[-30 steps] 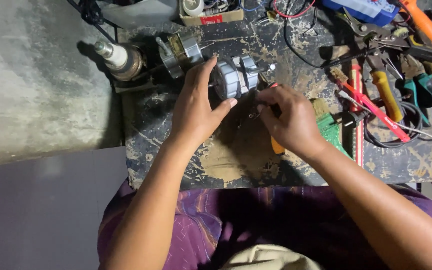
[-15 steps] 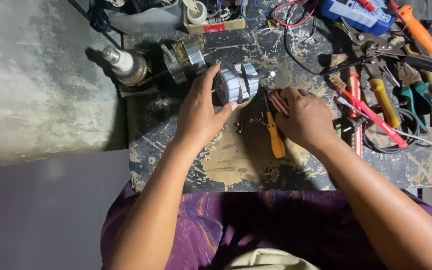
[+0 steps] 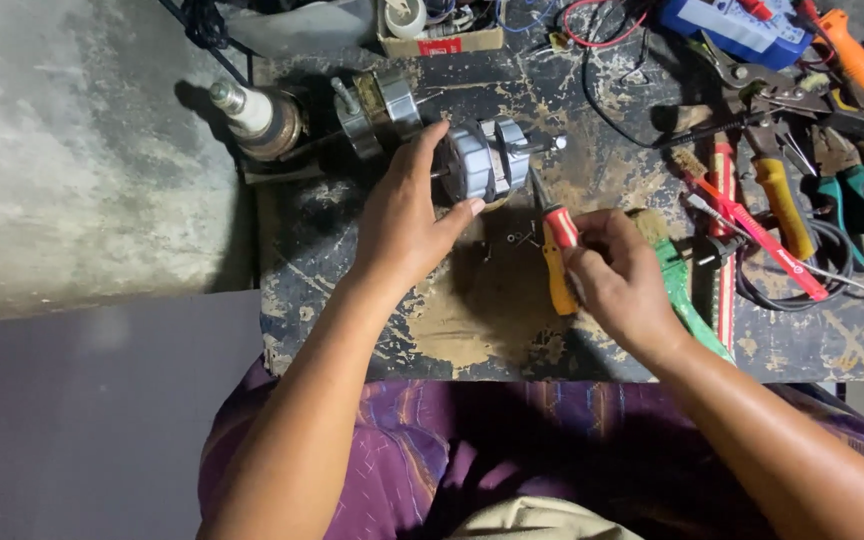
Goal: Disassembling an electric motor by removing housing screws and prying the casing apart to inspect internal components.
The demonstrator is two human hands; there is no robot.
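The worktop [image 3: 352, 300], dark, scarred and worn pale at its middle, fills the view, with its bare stretch lying at 6 o'clock of the work. Along its edge from 1 to 3 o'clock sprawls the tool pile [image 3: 802, 150]: pliers, cutters and red, orange and green handles, unchanged from a second ago.

At the centre, the small motor [image 3: 487, 160], a grey ribbed housing with its shaft end pointing to 3 o'clock, lies where it lay before. The left hand [image 3: 402, 225] remains clamped on its 9 o'clock end, thumb stretched along the underside.

What has changed is the right hand [image 3: 622, 285]. A second ago it sat close against the motor, fingers bunched at the housing; half a second ago the screwdriver [image 3: 555, 255] lay loose on the board beside it. Now that hand has drawn back to 4 o'clock of the motor and closed around the yellow-and-red handle, blade tip aimed to 11 o'clock, near the housing but apart from it.

Judging by this, finger work has given way to tool work on the motor.
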